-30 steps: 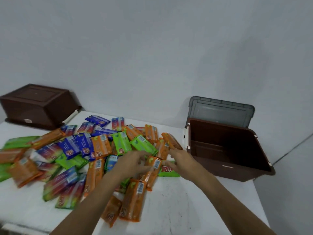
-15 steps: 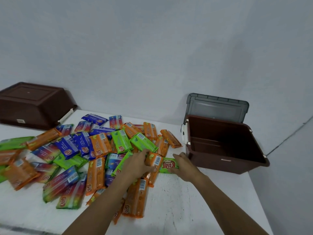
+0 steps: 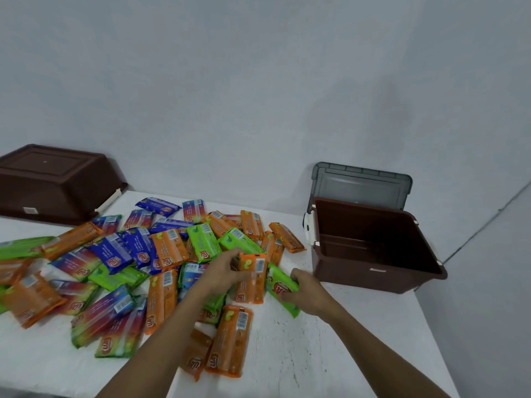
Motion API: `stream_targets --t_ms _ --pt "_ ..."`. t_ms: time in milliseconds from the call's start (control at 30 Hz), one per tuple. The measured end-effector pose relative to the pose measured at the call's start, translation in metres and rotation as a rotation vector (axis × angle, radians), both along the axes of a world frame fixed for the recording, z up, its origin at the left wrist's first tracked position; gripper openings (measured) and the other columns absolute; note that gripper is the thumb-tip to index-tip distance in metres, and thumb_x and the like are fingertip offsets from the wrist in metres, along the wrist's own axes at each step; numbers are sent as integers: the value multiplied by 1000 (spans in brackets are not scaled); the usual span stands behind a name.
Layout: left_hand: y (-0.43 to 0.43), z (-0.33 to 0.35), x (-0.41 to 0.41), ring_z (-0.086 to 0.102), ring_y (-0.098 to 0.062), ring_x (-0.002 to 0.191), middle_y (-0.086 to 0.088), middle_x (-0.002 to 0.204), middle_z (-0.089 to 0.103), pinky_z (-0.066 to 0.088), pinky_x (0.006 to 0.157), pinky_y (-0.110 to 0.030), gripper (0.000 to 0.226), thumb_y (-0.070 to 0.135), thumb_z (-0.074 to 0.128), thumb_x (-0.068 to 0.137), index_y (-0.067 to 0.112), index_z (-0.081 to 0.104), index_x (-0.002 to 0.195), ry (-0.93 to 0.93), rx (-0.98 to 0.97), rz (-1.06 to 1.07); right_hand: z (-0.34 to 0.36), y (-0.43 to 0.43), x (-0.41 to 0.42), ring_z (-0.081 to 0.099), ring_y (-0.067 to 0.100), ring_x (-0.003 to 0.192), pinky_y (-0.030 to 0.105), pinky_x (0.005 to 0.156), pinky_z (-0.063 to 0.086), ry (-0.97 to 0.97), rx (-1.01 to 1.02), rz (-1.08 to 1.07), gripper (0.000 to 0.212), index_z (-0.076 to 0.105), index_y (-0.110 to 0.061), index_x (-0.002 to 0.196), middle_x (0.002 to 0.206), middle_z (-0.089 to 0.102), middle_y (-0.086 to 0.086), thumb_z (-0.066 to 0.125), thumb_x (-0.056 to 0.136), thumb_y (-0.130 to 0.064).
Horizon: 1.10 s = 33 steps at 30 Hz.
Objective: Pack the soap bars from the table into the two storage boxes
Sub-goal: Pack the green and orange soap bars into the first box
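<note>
At table (image 3: pixel 301 346) centre, my left hand (image 3: pixel 221 272) pinches an orange bar (image 3: pixel 250 282); my right hand (image 3: pixel 310 294) grips a green bar (image 3: pixel 283 290) just beside it. Other bars (image 3: pixel 115 254) lie heaped to the left. Open box (image 3: pixel 344 271) stands right, second box (image 3: pixel 54 182) upturned far left.

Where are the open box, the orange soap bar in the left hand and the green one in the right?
open box (image 3: pixel 344 272): head view, front outer wall.
orange soap bar (image 3: pixel 250 291): head view, lower wrapper.
green soap bar (image 3: pixel 278 284): head view, wrapper by the logo.
</note>
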<state>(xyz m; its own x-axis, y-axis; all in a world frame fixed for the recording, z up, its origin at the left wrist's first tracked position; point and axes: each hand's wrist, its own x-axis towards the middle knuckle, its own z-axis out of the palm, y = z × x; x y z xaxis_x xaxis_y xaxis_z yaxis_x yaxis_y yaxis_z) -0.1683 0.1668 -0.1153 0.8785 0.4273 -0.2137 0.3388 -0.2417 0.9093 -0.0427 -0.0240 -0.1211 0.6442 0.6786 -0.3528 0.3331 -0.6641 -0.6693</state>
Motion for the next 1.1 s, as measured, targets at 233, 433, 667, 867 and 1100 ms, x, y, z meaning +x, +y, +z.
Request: stream_targets --t_ms 233,433,667,867,1100 --pt "23 13 -20 71 -28 92 -16 105 69 60 78 -42 38 18 76 82 1 57 110 -78 -175 62 36 -7 -1 70 18 87 32 71 57 359 339 -196 35 59 -9 117 104 70 8 74 86 -14" --pt "33 27 -25 72 -19 88 -9 105 72 58 72 -27 33 19 75 82 17 61 113 -173 -299 147 67 -5 4 71 29 96 44 83 59 503 564 -266 47 58 -7 123 111 72 14 74 80 3" --pt "34 46 -20 73 -24 90 -6 104 74 61 77 -35 35 20 76 78 16 65 111 -259 -371 114 102 -9 2 73 27 88 44 73 61 393 628 -328 38 60 -17 115 105 75 9 75 82 -6" --pt "22 58 -3 74 -18 86 -1 96 76 59 64 -24 26 10 71 84 16 65 108 -324 -408 91 116 -24 20 70 27 86 50 90 54 388 696 -459 31 67 -1 107 101 73 20 77 79 -10" --pt "-2 63 36 73 -21 90 -3 100 76 58 67 -24 26 11 69 87 14 64 112 -382 -384 112 132 -59 65 71 26 86 37 66 59 380 643 -370 28 69 -8 104 97 74 16 79 78 -11"
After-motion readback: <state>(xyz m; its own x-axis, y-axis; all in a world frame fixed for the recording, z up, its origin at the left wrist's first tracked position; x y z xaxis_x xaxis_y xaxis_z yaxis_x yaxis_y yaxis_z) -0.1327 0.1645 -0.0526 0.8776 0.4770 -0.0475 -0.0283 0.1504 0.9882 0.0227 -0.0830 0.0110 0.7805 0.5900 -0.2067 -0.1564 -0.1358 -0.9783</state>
